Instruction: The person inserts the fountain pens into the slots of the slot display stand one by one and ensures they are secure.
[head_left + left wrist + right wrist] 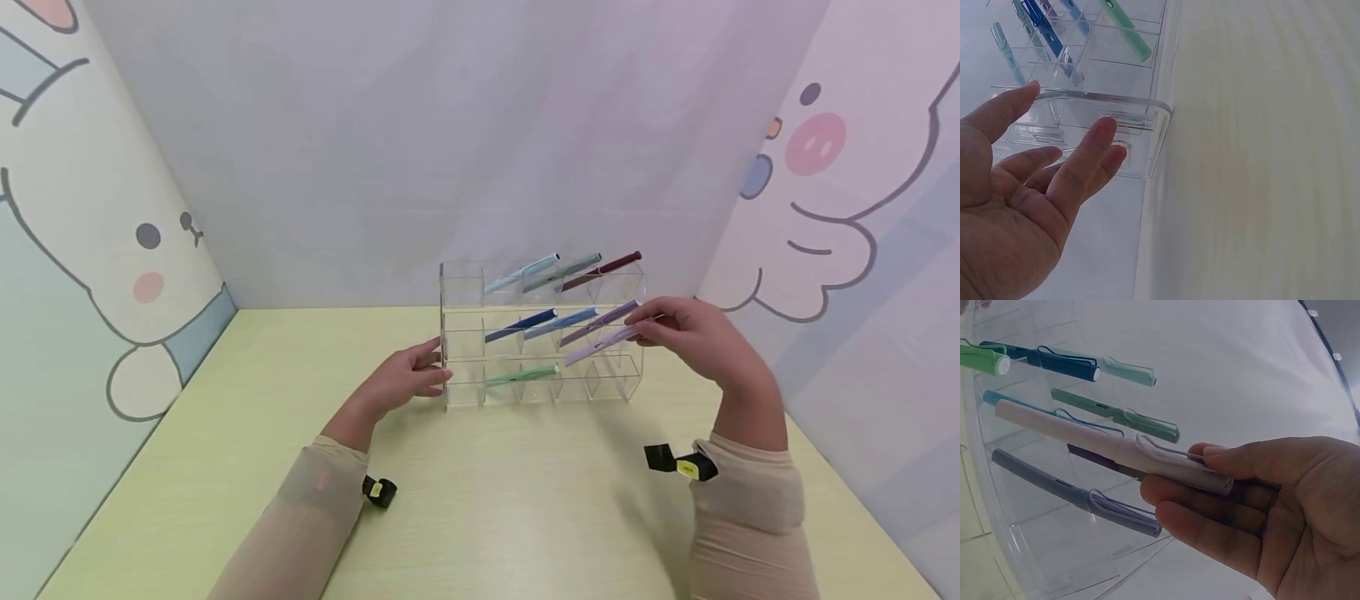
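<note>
My right hand (678, 333) pinches a pale lilac pen (1072, 430) by its clip end, between thumb and fingers. The pen slants over the lower right part of a clear acrylic pen rack (443, 292), its far end toward the bottom tier. At the rack's left side, my left hand (405, 375) has its fingers spread and rests fingertips right at the side panel (1110, 99). A green pen (525, 375) lies in the bottom tier. Dark blue (521, 325), blue (562, 322) and purple (592, 327) pens sit in the middle tier.
The top tier carries light blue (525, 272), grey-green (566, 271) and dark red (603, 270) pens. Under the rack is a pale yellow table (495, 517). A grey-white wall (450, 150) stands behind, with cartoon-printed panels (112, 250) on both sides.
</note>
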`<state>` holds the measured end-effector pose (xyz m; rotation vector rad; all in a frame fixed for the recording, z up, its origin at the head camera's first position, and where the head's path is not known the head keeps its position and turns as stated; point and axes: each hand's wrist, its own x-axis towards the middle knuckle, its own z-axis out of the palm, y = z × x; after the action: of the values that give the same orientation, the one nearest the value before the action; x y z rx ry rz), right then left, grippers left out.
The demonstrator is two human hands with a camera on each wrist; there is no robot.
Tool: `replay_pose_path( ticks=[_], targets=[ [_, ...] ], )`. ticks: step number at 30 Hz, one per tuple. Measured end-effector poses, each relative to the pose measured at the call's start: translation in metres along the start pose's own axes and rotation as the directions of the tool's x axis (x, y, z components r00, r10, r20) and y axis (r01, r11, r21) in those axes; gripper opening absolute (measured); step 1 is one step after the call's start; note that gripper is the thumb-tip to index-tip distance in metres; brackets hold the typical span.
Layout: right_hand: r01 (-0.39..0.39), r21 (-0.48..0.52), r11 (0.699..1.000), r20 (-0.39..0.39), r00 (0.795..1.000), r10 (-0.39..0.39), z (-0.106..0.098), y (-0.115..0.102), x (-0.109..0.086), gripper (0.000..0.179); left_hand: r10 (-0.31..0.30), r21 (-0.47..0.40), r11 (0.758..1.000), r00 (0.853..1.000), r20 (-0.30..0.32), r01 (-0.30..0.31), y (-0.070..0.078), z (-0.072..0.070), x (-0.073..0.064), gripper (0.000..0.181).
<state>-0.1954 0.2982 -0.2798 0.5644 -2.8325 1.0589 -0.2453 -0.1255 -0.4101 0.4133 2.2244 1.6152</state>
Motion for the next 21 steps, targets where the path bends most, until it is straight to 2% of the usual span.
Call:
replay_pose_path(
  ticks=[5, 21],
  targets=[
    [0.014, -0.038, 0.999, 0.028, 1.0, -0.013, 0.012, 0.003, 0.01, 0.019, 0.001, 0.001, 1.0, 1.0, -0.003, -0.001, -0.002, 0.0, 0.001, 0.079],
    [-0.04, -0.126, 0.991, 0.176, 0.982, 0.062, 0.032, 0.007, 0.025, 0.01, 0.011, -0.01, 1.0, 1.0, 0.001, -0.011, 0.0, -0.001, -0.001, 0.079]
  ],
)
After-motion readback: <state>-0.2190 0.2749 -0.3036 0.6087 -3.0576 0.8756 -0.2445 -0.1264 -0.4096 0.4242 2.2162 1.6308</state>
